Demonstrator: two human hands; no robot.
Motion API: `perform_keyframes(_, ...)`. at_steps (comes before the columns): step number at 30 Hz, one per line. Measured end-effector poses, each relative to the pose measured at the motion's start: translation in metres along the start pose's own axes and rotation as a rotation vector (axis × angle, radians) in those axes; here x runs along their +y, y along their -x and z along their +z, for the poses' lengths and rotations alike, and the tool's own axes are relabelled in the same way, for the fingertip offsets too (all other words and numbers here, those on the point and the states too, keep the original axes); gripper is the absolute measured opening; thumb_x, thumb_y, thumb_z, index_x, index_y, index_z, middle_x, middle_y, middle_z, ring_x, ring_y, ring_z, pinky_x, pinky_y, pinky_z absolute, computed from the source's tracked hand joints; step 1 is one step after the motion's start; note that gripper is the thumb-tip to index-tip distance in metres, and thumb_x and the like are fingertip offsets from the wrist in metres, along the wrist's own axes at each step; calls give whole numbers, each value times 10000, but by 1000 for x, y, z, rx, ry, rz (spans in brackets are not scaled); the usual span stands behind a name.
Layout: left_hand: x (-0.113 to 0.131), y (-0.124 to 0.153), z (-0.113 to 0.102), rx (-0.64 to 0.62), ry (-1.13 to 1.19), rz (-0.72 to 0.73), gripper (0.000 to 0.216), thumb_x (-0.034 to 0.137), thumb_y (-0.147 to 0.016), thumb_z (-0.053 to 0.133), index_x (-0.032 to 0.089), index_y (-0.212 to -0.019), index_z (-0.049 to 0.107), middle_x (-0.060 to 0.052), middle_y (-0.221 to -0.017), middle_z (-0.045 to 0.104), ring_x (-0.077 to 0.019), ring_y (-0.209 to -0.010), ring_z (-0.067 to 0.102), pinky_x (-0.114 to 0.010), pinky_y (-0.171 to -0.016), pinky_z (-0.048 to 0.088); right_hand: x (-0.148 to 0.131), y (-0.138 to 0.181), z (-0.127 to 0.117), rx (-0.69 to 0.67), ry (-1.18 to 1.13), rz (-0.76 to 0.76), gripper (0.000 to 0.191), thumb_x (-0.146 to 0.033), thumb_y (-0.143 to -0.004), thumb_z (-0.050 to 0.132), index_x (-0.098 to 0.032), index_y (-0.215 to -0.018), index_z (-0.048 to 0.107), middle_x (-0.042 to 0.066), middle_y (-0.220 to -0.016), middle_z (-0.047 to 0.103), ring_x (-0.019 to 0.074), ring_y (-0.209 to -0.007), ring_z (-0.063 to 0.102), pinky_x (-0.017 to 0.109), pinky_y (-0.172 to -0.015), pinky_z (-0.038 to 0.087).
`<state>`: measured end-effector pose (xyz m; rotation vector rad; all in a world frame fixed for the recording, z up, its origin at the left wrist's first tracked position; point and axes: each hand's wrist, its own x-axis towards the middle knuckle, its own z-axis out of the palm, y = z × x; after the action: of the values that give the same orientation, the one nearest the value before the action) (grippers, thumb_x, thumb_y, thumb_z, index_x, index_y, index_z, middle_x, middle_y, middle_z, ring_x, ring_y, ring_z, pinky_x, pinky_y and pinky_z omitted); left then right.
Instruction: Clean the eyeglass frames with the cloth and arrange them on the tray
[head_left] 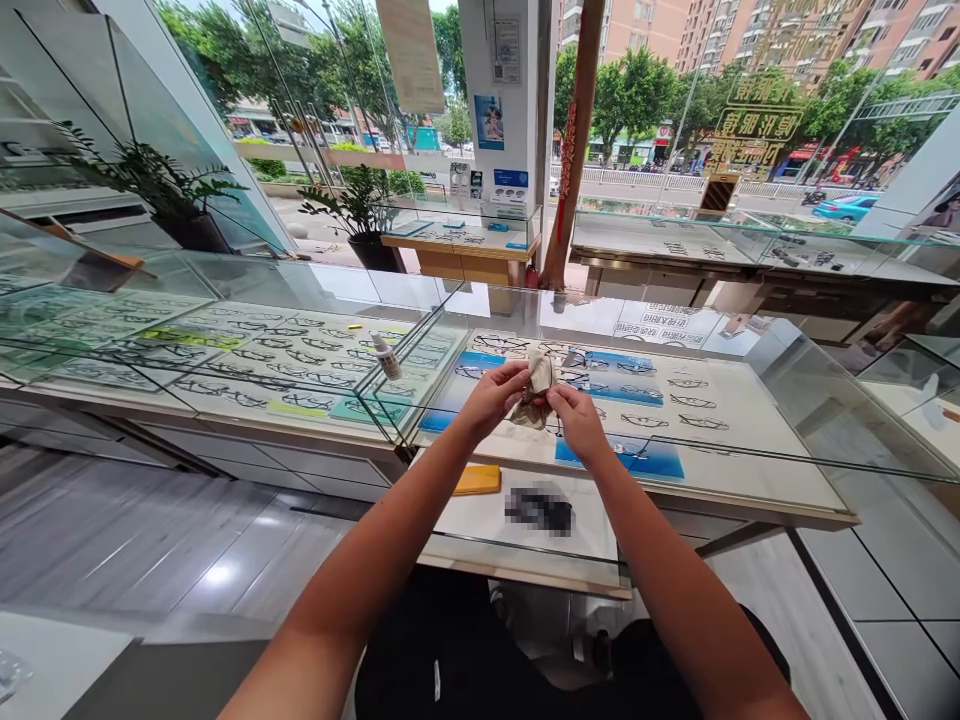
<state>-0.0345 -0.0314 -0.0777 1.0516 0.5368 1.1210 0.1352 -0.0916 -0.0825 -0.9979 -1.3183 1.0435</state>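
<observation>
Holding a pale cloth (pixel 538 380) between both hands, over the glass counter (pixel 750 440). Left hand (pixel 496 397): fingers pinched on the cloth's left side. Right hand (pixel 579 422): fingertips closed on its lower right part. Cloth bunched, sagging a little below the thumbs; whether anything sits inside it, cannot tell. Small bottle (pixel 386 356) tilted on the glass at 10 o'clock from the hands, well apart. Flat yellow item (pixel 478 480) at 7 o'clock, on the lower shelf. Spectacle frames (pixel 690 400) in rows under the glass at 3 o'clock.
</observation>
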Motion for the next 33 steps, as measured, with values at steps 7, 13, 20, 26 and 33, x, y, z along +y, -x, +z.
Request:
perform_keyframes(7,1,-1,3,99,9,23,404,378,-730,966,165,-956,706,-1,-853,693,-95,-711,618,-218,-664,485,-3,1,0,-10,44,-12,379,-565,-907,632,-223,-808,764,56,-856,750,232,-861,637,363,-842,512)
perform_keyframes(13,1,-5,-3,172,99,18,397,419,-767,942,208,-977,679,56,-698,547,-67,-524,417,-235,-546,425,-5,2,1,-52,47,-7,366,-554,-896,618,-233,-774,745,48,-836,750,227,-856,643,362,-863,510)
perform_keyframes(20,3,2,5,34,66,-43,413,415,-811,909,194,-1046,650,52,-690,549,-81,-563,493,-215,-537,416,-8,4,2,-66,29,-17,379,-560,-900,620,-220,-790,747,52,-837,741,222,-837,623,359,-841,491)
perform_keyframes(26,-6,-3,-1,105,31,-54,472,458,-793,911,196,-1049,614,30,-767,664,-104,-610,585,-222,-579,448,-14,8,3,-136,35,-57,395,-560,-935,607,-224,-790,755,48,-846,737,220,-858,623,358,-863,485)
perform_keyframes(33,1,-5,-1,92,144,44,482,417,-845,881,178,-1198,657,-56,-1030,765,-188,-927,733,-281,-811,568,-12,6,0,-47,32,-79,365,-532,-938,601,-233,-795,753,51,-854,732,222,-860,616,362,-863,490)
